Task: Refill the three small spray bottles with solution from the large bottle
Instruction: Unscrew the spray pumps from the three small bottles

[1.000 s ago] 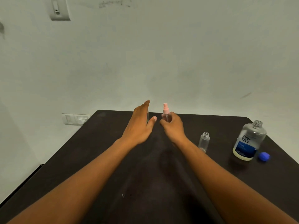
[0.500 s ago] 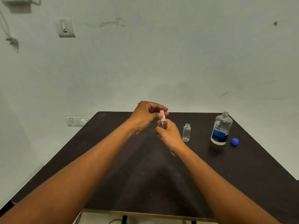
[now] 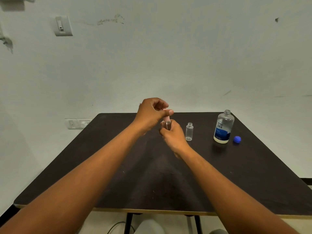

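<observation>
My right hand grips a small clear spray bottle round its body, upright, lifted above the dark bench near the middle of the far half. My left hand is curled over the top of it, fingers and thumb pinching the pink spray cap. I cannot tell whether the cap is seated on the neck or loose.

Just to the right of my right hand, apart from it, a second small clear bottle stands upright on the bench, neck open, no cap on it. Contents too clear to judge the level.

Further right, near the far right corner, the large bottle stands upright, uncapped; clear body with a blue-and-white label reading "re-nu". Its blue cap lies on the bench just beside it on the right, not touching.

A third small bottle does not show from this angle.

Behind the bench: pale wall with a switch plate high on the left and a socket strip low on the left, near bench level.
</observation>
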Tool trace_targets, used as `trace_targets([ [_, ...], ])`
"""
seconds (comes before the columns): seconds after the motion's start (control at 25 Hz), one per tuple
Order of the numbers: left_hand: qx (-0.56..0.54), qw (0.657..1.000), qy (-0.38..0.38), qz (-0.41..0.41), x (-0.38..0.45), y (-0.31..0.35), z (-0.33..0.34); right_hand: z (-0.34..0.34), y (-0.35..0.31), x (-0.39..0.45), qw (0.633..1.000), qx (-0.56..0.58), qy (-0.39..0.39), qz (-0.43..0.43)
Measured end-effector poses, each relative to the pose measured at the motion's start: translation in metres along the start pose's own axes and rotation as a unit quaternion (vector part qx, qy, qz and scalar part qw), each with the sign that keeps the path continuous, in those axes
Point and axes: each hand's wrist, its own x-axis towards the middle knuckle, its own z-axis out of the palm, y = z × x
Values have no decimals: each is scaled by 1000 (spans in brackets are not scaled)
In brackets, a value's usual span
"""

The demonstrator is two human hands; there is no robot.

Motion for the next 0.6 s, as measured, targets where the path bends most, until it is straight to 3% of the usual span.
trace_targets([
  [0.08, -51, 996, -72, 24, 2, 0, -10, -1, 1, 0, 1000, -1, 0, 4],
  [0.16, -35, 992, -118, 40, 5, -2, -17, -1, 1, 1, 1000, 2, -3, 6],
  [0.44, 70, 998, 2, 3, 11, -19, 0, 8, 5, 1, 1000, -4, -10, 12],
  [0.6, -46, 998, -42, 6, 9, -26, -7, 9, 6, 1, 1000, 3, -9, 12],
])
